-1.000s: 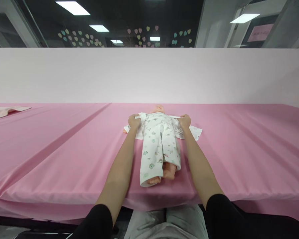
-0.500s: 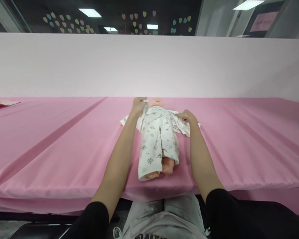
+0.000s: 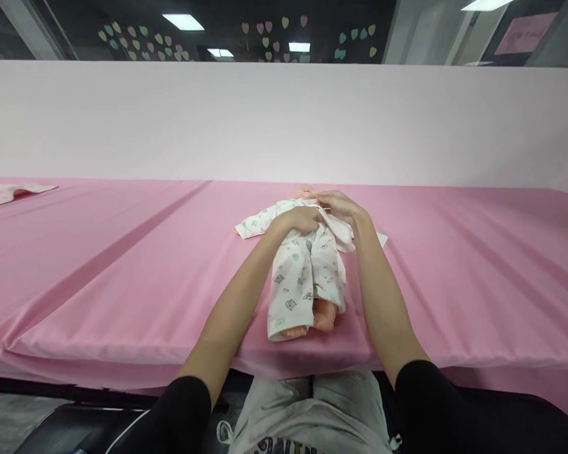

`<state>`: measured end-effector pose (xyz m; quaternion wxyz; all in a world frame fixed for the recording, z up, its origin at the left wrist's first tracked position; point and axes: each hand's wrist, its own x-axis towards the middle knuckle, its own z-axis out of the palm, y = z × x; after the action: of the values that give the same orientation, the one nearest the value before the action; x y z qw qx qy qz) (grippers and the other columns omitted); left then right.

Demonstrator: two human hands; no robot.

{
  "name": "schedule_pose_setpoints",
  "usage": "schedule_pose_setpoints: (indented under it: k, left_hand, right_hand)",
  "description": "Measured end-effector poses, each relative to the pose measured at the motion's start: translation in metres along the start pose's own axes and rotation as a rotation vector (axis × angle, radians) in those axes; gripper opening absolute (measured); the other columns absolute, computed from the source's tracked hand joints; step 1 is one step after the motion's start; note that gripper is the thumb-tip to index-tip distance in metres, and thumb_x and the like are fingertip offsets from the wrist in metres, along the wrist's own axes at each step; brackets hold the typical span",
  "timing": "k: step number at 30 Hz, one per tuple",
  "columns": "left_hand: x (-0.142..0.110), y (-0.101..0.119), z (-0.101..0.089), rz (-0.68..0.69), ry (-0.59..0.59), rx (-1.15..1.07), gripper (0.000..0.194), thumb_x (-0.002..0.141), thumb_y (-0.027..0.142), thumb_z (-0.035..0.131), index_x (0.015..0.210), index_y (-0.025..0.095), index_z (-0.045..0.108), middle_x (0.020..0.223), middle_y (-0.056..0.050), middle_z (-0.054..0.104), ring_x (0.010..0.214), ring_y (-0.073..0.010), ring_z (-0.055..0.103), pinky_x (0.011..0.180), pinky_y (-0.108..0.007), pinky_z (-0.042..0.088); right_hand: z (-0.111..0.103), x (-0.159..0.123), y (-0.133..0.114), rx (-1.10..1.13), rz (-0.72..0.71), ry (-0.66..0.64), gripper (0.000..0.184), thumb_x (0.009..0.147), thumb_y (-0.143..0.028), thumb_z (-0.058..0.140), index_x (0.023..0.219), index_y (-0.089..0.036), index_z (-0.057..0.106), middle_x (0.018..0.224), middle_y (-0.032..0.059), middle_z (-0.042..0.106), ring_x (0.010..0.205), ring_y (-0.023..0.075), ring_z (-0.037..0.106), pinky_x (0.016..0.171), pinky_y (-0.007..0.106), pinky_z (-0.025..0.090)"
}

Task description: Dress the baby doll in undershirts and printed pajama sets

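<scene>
A baby doll (image 3: 305, 191) lies on its back, its head away from me and its feet toward the front edge. It wears a white baby shirt (image 3: 258, 224) and white trousers (image 3: 291, 277) with small green prints; the doll's bare feet (image 3: 325, 315) show at the cuffs. My left hand (image 3: 304, 219) is closed on the shirt front over the chest, its fingertips partly hidden. Beside the doll's neck, my right hand (image 3: 338, 205) is closed on the edge of the shirt, with loose cloth hanging below it. The doll's arm on the right is mostly covered.
A pink sheet (image 3: 123, 271) with creases covers the padded table. At the far left lies a folded pale cloth (image 3: 9, 193). A white partition (image 3: 274, 120) rises behind the table, with dark glass (image 3: 246, 44) above it.
My left hand has moved from the doll's left-side shoulder to the middle of its chest. My right hand has shifted up and inward toward the neck, drawing the right-side cloth with it.
</scene>
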<state>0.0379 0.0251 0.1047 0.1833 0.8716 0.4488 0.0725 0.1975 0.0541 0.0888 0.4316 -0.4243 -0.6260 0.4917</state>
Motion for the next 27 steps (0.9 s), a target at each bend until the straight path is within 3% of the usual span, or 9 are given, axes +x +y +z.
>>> schedule_pose_setpoints:
  k: [2,3,7,10,14,17,20,24,27]
  left_hand:
    - [-0.022,-0.004,-0.022,-0.009,-0.078,-0.147,0.035,0.075,0.021,0.055,0.108,0.021,0.067,0.099,-0.003,0.069,0.087,-0.0171,0.065,0.075,-0.022,0.05]
    - [-0.033,-0.009,-0.033,-0.035,-0.058,-0.199,0.036,0.077,0.024,0.053,0.112,0.022,0.065,0.101,-0.003,0.069,0.087,-0.0164,0.065,0.074,-0.022,0.05]
    - [-0.06,-0.026,-0.056,-0.204,0.076,-0.237,0.03,0.079,0.032,0.056,0.103,0.018,0.067,0.105,-0.007,0.067,0.087,-0.0191,0.067,0.071,-0.025,0.052]
    - [-0.055,-0.022,-0.048,-0.371,-0.035,-0.093,0.029,0.068,0.04,0.068,0.082,0.014,0.068,0.092,-0.01,0.07,0.079,-0.0247,0.068,0.068,-0.032,0.054]
    - [-0.032,-0.001,-0.023,-0.335,-0.152,0.056,0.03,0.059,0.042,0.075,0.068,0.016,0.064,0.077,-0.008,0.07,0.073,-0.0266,0.068,0.069,-0.035,0.054]
    - [-0.022,0.005,-0.014,-0.312,-0.122,0.128,0.018,0.062,0.031,0.073,0.065,0.016,0.063,0.069,-0.007,0.069,0.071,-0.0252,0.068,0.07,-0.033,0.054]
    - [-0.024,0.004,-0.016,-0.369,-0.118,0.107,0.011,0.061,0.019,0.071,0.069,0.016,0.064,0.071,-0.007,0.07,0.07,-0.0233,0.068,0.07,-0.032,0.053]
    - [-0.03,0.007,-0.019,-0.419,-0.119,0.151,0.016,0.061,0.027,0.073,0.067,0.015,0.063,0.073,-0.009,0.071,0.072,-0.0252,0.068,0.075,-0.035,0.053]
    - [-0.029,0.01,-0.016,-0.411,-0.088,0.197,0.02,0.067,0.033,0.07,0.067,0.014,0.063,0.074,-0.011,0.071,0.073,-0.0271,0.069,0.076,-0.036,0.052]
  right_hand:
    - [0.005,-0.006,-0.012,0.034,-0.031,-0.167,0.015,0.086,-0.022,0.056,0.091,-0.012,0.065,0.076,0.0046,0.065,0.069,0.0116,0.06,0.07,0.023,0.049]
    - [0.005,-0.009,-0.016,0.041,-0.048,-0.166,0.017,0.088,-0.023,0.054,0.095,-0.012,0.064,0.077,0.0054,0.065,0.07,0.0123,0.061,0.071,0.024,0.05]
    - [-0.001,-0.013,-0.02,-0.171,-0.006,0.058,0.019,0.09,-0.024,0.049,0.091,-0.011,0.062,0.072,0.0063,0.064,0.063,0.0138,0.062,0.063,0.027,0.053]
    - [0.002,-0.008,-0.015,-0.56,0.184,0.035,0.026,0.083,-0.035,0.061,0.075,-0.011,0.061,0.071,0.0089,0.064,0.057,0.0157,0.061,0.053,0.026,0.051]
    - [0.014,-0.003,-0.013,-0.812,0.242,-0.102,0.036,0.069,-0.047,0.073,0.074,-0.015,0.059,0.071,0.007,0.065,0.06,0.0187,0.062,0.051,0.028,0.051]
    - [0.02,-0.004,-0.016,-0.849,0.248,-0.17,0.039,0.062,-0.046,0.078,0.076,-0.016,0.058,0.062,0.0038,0.062,0.057,0.0187,0.061,0.051,0.028,0.052]
    - [0.022,-0.006,-0.018,-0.853,0.262,-0.17,0.032,0.063,-0.033,0.078,0.078,-0.016,0.056,0.055,0.002,0.059,0.054,0.0192,0.061,0.05,0.029,0.052]
    - [0.023,-0.005,-0.017,-0.749,0.22,-0.204,0.024,0.064,-0.012,0.07,0.083,-0.017,0.055,0.051,0.0007,0.059,0.055,0.0207,0.063,0.051,0.029,0.053]
    - [0.021,-0.003,-0.013,-0.687,0.192,-0.19,0.023,0.064,-0.006,0.063,0.082,-0.017,0.056,0.051,-0.0002,0.059,0.054,0.0198,0.062,0.051,0.03,0.054]
